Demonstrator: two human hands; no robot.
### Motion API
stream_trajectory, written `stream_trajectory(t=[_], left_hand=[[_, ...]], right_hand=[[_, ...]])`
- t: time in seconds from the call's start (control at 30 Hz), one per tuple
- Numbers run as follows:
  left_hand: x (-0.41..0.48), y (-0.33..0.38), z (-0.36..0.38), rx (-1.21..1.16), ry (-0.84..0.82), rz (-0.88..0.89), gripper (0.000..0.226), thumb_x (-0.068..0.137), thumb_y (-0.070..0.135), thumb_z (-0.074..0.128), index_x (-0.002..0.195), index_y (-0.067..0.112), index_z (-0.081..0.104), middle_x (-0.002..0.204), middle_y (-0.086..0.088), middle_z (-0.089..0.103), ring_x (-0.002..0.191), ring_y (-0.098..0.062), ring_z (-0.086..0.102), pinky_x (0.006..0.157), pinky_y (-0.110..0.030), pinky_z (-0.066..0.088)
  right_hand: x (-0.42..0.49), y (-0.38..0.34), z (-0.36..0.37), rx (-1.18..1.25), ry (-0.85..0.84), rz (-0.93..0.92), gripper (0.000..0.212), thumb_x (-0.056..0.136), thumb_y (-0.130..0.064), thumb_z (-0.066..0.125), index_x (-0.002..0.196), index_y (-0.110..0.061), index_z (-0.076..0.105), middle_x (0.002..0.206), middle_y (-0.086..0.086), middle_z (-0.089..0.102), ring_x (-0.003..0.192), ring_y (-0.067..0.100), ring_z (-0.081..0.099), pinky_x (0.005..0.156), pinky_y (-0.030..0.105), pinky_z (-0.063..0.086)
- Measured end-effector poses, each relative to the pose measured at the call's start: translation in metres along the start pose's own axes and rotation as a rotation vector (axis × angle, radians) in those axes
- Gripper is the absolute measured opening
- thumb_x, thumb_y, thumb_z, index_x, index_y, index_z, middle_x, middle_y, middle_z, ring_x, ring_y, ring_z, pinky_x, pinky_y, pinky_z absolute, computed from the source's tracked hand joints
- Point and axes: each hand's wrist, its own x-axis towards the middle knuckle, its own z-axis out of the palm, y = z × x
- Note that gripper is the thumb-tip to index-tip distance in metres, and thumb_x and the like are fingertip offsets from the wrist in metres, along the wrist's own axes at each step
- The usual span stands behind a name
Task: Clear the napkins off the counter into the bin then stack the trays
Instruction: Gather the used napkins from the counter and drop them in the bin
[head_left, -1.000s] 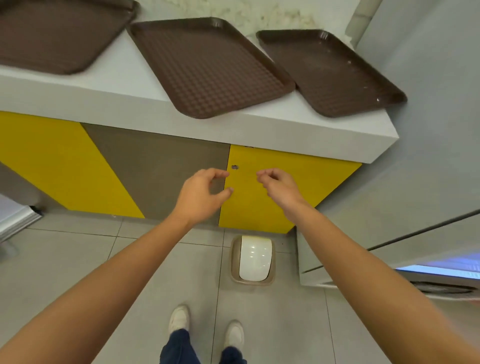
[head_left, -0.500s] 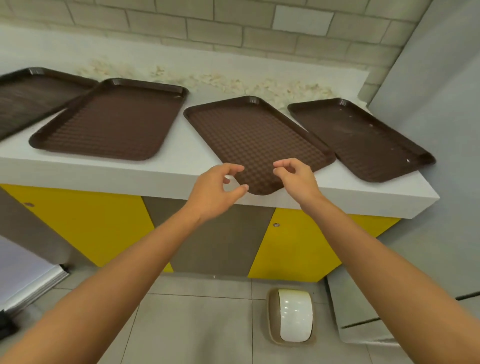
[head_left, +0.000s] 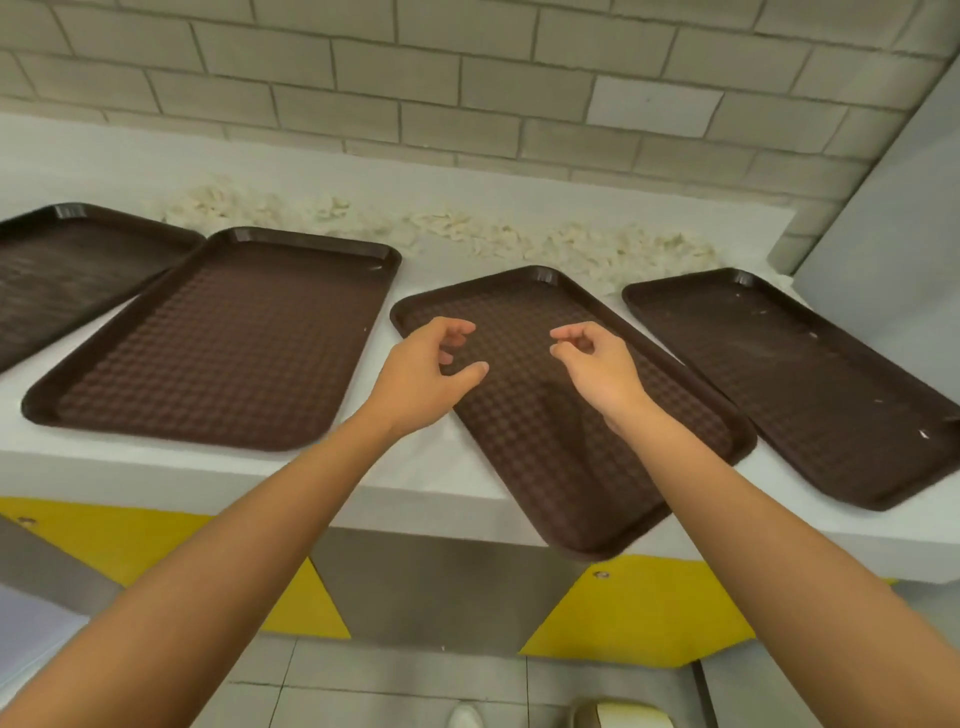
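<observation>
White desk (head_left: 441, 483) under a tiled wall (head_left: 467, 93): left hand (head_left: 421, 379) and right hand (head_left: 597, 369) hover over one tray (head_left: 571, 467), loosely curled, empty; napkins (head_left: 467, 228) lie beyond it, strung sideways along the wall.

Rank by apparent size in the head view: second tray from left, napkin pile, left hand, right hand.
1. Second tray from left
2. Napkin pile
3. Left hand and right hand look alike; no ranking between them.
</observation>
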Motion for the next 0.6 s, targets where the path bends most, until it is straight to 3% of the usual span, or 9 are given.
stream_trajectory(t=[0.2,0.4,0.6], left_hand=[[0.073,-0.016,-0.031,0.038,0.037,0.006,0.046,0.084,0.033,0.066,0.127,0.026,0.051,0.12,0.008,0.058,0.1,-0.008,0.056,0.081,-0.019,0.042],[0.13,-0.046,-0.044,0.058,0.0,0.004,0.044,0.086,0.032,0.064,0.127,0.028,0.051,0.119,0.008,0.056,0.099,-0.009,0.055,0.08,-0.019,0.043],[0.193,-0.081,-0.06,0.125,-0.109,0.047,0.042,0.085,0.031,0.063,0.126,0.026,0.052,0.116,0.005,0.057,0.095,-0.011,0.055,0.08,-0.022,0.042]], right_hand=[[0.071,-0.02,0.024,-0.008,-0.022,-0.018,0.017,0.089,-0.019,0.057,0.105,-0.023,0.063,0.091,-0.013,0.054,0.082,0.0,0.051,0.065,0.011,0.036],[0.121,-0.028,0.065,-0.14,-0.091,-0.035,0.026,0.089,-0.022,0.058,0.115,-0.021,0.061,0.109,-0.003,0.057,0.094,0.01,0.054,0.083,0.022,0.041],[0.176,-0.041,0.096,-0.236,-0.044,-0.04,0.037,0.089,-0.021,0.059,0.125,-0.017,0.054,0.121,0.004,0.053,0.097,0.011,0.05,0.082,0.021,0.037]])
